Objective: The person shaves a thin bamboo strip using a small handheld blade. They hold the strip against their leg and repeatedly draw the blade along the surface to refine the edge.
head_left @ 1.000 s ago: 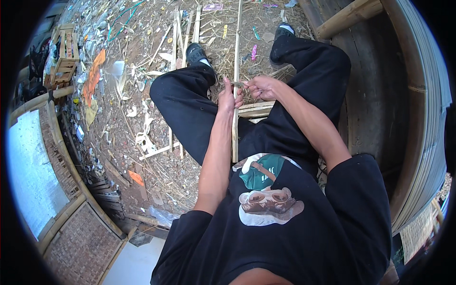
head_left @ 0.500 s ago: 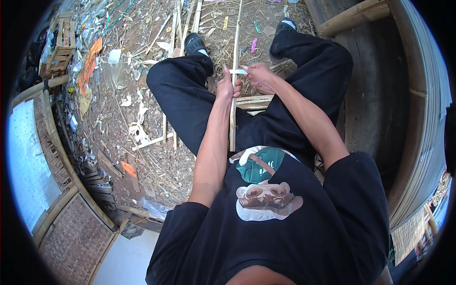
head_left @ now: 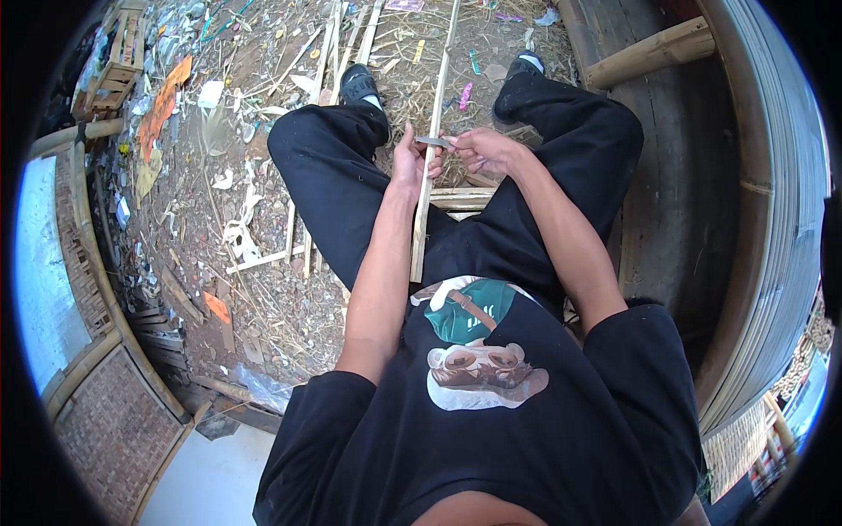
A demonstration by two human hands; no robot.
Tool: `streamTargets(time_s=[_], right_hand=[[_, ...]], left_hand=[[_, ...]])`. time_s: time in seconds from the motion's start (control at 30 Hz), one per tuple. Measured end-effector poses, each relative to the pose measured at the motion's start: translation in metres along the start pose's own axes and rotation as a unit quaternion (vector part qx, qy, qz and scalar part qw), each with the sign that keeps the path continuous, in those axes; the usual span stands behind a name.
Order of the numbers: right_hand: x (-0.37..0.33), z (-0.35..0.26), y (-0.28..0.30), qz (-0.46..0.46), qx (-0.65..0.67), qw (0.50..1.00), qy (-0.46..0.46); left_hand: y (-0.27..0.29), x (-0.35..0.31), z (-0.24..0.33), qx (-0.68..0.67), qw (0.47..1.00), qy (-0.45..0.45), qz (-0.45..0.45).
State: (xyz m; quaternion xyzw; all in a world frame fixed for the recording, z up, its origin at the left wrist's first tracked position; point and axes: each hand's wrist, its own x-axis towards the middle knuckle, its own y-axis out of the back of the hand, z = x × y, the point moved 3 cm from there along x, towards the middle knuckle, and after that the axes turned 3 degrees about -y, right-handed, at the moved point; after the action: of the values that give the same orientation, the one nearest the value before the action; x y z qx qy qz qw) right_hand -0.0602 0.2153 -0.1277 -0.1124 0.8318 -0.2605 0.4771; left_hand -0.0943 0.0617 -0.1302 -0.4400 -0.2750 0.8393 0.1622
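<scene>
A long, pale bamboo strip (head_left: pixel 423 219) runs from my lap away between my knees, its near end resting by my shirt hem. My left hand (head_left: pixel 412 167) is wrapped round the strip, thumb pointing up along its left side. In my right hand (head_left: pixel 484 151), closed on its right, is a small knife (head_left: pixel 432 141). The grey blade lies across the strip just by my left thumb; my right fingers hide most of the handle.
Several bamboo strips (head_left: pixel 329 53) lie on the littered ground ahead. Short split pieces (head_left: pixel 462 198) sit between my thighs. A wooden crate (head_left: pixel 119 66) stands far left. To my right are a bamboo pole (head_left: pixel 653 53) and dark planks (head_left: pixel 671 193).
The knife blade has turned from bright to grey and sits slightly lower on the strip. The strip now slants more, its near end shifted left. The whole view has shifted a little.
</scene>
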Motion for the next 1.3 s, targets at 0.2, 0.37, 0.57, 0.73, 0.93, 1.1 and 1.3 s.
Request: streamTargets(time_s=[0.2,0.37,0.57,0.73,0.93,1.1,1.3], right_hand=[[0.013,0.002,0.006,-0.025,0.099,0.994,-0.041],[0.018,0.002,0.005,-0.009,0.151,0.988,-0.039],[0.021,0.002,0.003,-0.017,0.217,0.975,-0.049],[0.026,0.006,0.009,-0.013,0.212,0.976,-0.046],[0.033,0.010,0.012,0.014,0.172,0.984,-0.050],[0.035,0.012,0.009,0.030,0.161,0.986,-0.037],[0.040,0.018,0.008,0.074,0.143,0.987,-0.012]], left_hand=[[0.000,-0.001,-0.003,-0.031,0.999,-0.024,-0.033],[-0.004,-0.003,-0.004,-0.074,0.991,-0.039,-0.101],[-0.004,-0.004,-0.006,-0.079,0.989,-0.057,-0.115],[-0.012,-0.007,-0.007,0.026,0.994,-0.085,-0.057],[0.002,-0.001,-0.012,0.118,0.992,-0.053,0.011],[0.001,0.001,-0.013,0.143,0.983,-0.063,0.096],[0.007,0.003,-0.012,0.170,0.979,-0.034,0.109]])
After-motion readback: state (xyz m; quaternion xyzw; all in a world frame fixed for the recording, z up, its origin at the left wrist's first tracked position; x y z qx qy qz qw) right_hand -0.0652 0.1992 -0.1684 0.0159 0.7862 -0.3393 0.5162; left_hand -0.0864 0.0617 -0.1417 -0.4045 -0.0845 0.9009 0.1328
